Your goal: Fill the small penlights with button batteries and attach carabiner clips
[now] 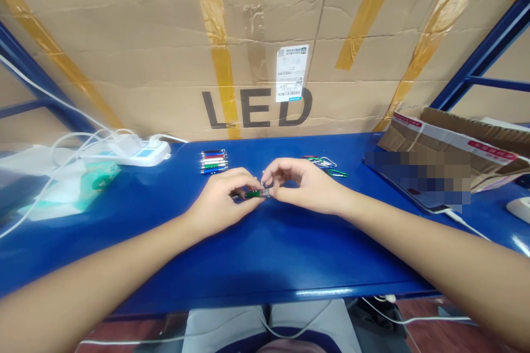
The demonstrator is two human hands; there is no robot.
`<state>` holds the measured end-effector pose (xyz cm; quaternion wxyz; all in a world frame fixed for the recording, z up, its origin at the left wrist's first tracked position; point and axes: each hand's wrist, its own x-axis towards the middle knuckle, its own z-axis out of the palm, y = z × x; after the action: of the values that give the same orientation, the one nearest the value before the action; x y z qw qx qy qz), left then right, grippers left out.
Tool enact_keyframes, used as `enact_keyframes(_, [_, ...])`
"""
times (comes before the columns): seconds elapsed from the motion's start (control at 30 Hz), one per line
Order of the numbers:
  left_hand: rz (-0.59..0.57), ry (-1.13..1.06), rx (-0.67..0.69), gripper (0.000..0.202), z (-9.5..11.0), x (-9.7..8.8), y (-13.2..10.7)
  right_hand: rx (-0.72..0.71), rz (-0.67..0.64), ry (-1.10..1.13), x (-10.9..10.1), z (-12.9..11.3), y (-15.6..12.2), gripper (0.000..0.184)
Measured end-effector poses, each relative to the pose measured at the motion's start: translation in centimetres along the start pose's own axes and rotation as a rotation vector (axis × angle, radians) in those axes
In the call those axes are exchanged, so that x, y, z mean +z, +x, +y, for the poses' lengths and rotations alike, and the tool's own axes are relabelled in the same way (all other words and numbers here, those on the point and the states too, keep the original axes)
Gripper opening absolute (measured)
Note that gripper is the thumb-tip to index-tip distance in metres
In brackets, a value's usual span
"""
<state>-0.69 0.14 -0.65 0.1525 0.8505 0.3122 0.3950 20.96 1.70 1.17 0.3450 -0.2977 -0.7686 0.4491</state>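
Observation:
My left hand (223, 198) is closed round a small green cylindrical item with a silver end (255, 193), held just above the blue table (265, 253). My right hand (300, 183) pinches the silver end of that same item with its fingertips. Both hands meet at the table's middle. Behind my left hand lies a neat row of several similar small items (214, 161) in red, blue, green and silver. Behind my right hand lies a loose heap of coloured clips (325, 164).
A white power strip (138, 151) with white cables sits at the back left, beside clear plastic bags (62, 187). A large cardboard box marked LED (256, 55) forms the back wall. An open carton (459, 138) and a phone on a cable (418, 187) lie at the right.

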Motion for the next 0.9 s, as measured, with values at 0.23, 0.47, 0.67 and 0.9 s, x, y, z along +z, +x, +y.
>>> enact_keyframes(0.23, [0.013, -0.074, -0.098, 0.010, 0.2, 0.0, 0.2, 0.018, 0.060, 0.005, 0.1, 0.3, 0.2, 0.013])
enact_keyframes(0.47, [0.079, -0.252, -0.356, 0.021, -0.2, 0.2, 0.4, -0.102, -0.015, -0.596, -0.7, 1.9, 0.1, 0.020])
enact_keyframes(0.67, [0.074, -0.274, -0.398, 0.023, -0.1, 0.2, 0.4, -0.080, -0.096, -0.728, -1.0, 2.6, 0.2, 0.017])
enact_keyframes(0.9, [0.066, -0.273, -0.366, 0.022, -0.3, 0.3, 0.3, -0.071, -0.114, -0.704, -1.1, 2.6, 0.3, 0.011])
